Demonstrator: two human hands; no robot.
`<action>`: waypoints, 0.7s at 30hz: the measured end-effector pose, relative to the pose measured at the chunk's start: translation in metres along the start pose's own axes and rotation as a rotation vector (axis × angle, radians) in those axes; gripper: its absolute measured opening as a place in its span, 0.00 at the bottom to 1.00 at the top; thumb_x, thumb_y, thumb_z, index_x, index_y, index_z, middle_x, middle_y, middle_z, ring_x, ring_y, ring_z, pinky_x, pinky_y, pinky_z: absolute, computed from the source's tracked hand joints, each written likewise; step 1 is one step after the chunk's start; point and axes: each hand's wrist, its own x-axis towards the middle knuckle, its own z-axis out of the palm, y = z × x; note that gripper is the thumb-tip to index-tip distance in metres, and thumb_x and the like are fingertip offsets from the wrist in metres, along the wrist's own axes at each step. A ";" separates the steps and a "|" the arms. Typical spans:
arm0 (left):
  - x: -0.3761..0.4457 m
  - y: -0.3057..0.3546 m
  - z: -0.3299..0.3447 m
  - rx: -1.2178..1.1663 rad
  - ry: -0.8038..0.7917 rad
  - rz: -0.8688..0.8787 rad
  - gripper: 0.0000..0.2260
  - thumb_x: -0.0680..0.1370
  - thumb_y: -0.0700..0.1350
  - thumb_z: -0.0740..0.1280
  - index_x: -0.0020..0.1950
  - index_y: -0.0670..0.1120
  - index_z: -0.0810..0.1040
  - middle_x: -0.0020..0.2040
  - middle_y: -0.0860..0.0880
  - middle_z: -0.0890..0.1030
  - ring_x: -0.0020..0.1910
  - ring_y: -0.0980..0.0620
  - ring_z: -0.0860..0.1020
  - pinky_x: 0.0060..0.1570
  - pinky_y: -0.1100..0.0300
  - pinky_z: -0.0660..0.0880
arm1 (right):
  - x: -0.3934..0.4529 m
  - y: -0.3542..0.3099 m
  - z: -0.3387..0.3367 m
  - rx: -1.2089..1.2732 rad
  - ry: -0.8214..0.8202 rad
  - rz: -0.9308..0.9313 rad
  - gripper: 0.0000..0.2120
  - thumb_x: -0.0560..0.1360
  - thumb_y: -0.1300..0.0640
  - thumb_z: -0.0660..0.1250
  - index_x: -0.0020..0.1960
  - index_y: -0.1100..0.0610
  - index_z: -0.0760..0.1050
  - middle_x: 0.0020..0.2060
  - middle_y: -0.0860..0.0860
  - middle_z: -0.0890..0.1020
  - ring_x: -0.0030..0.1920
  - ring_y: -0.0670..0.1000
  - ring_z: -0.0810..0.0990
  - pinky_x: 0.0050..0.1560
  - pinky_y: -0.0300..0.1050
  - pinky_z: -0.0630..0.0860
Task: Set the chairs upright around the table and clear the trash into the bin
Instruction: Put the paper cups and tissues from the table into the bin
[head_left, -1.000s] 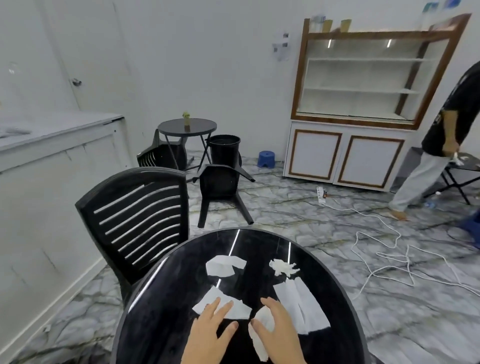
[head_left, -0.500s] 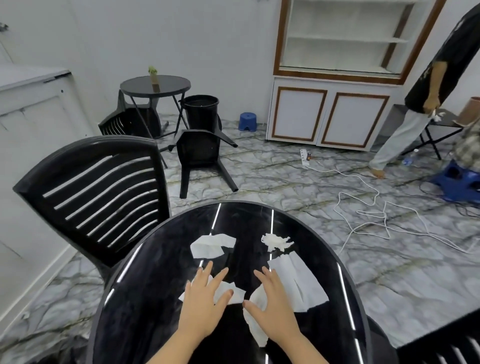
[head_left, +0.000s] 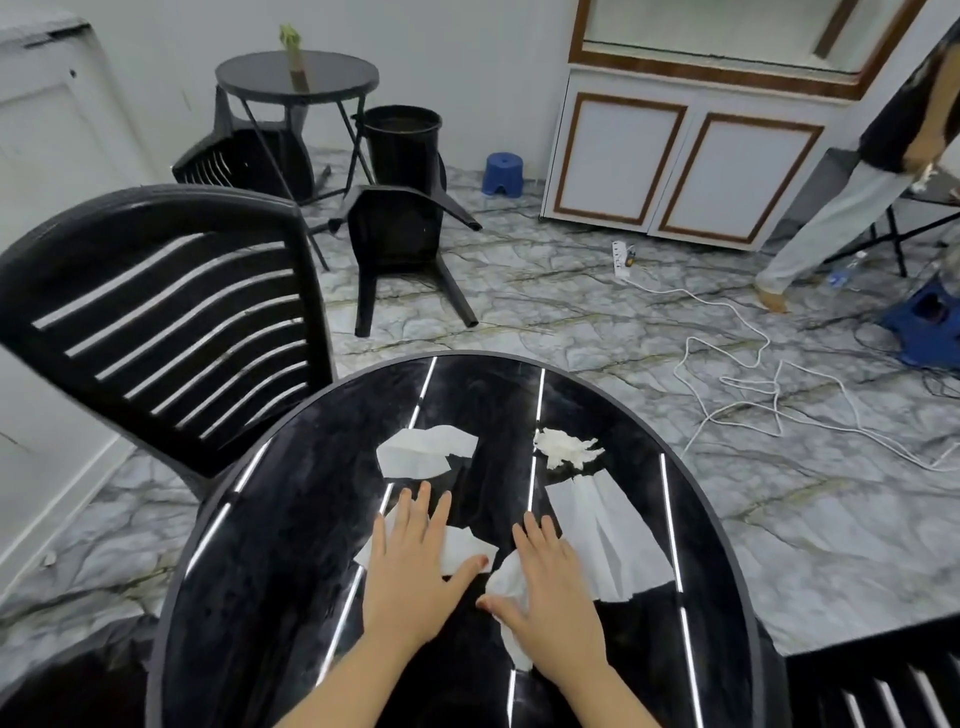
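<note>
Trash is only being gathered: both hands, left (head_left: 410, 571) and right (head_left: 553, 597), are pressed flat and open on paper scraps (head_left: 426, 451) on the desk (head_left: 291, 545), while beyond the desk one chair (head_left: 400, 244) lies tipped beside the bin (head_left: 402, 143).

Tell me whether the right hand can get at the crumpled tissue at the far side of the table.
Probably yes. The right hand lies flat on a tissue; only bare tabletop and a flat pleated tissue separate it from the crumpled tissue on the round table.
</note>
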 end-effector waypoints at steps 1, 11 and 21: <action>0.000 -0.001 0.001 0.004 0.005 0.003 0.35 0.75 0.70 0.44 0.72 0.47 0.61 0.72 0.45 0.66 0.72 0.47 0.55 0.69 0.52 0.40 | 0.000 0.001 0.003 -0.016 0.031 -0.003 0.49 0.65 0.23 0.43 0.75 0.56 0.52 0.75 0.50 0.53 0.73 0.44 0.40 0.69 0.36 0.32; -0.015 0.000 -0.002 -0.186 0.073 0.014 0.48 0.63 0.72 0.24 0.75 0.51 0.51 0.76 0.56 0.47 0.71 0.60 0.40 0.70 0.61 0.36 | -0.006 -0.001 0.004 -0.202 -0.026 0.028 0.33 0.78 0.38 0.39 0.60 0.54 0.76 0.61 0.50 0.79 0.67 0.50 0.63 0.70 0.47 0.44; -0.093 -0.004 0.004 -0.571 0.121 -0.174 0.18 0.78 0.52 0.58 0.66 0.67 0.60 0.69 0.60 0.69 0.70 0.61 0.63 0.72 0.67 0.49 | -0.034 -0.019 0.018 0.165 0.047 -0.116 0.21 0.79 0.42 0.45 0.60 0.49 0.70 0.57 0.49 0.81 0.71 0.33 0.50 0.64 0.22 0.42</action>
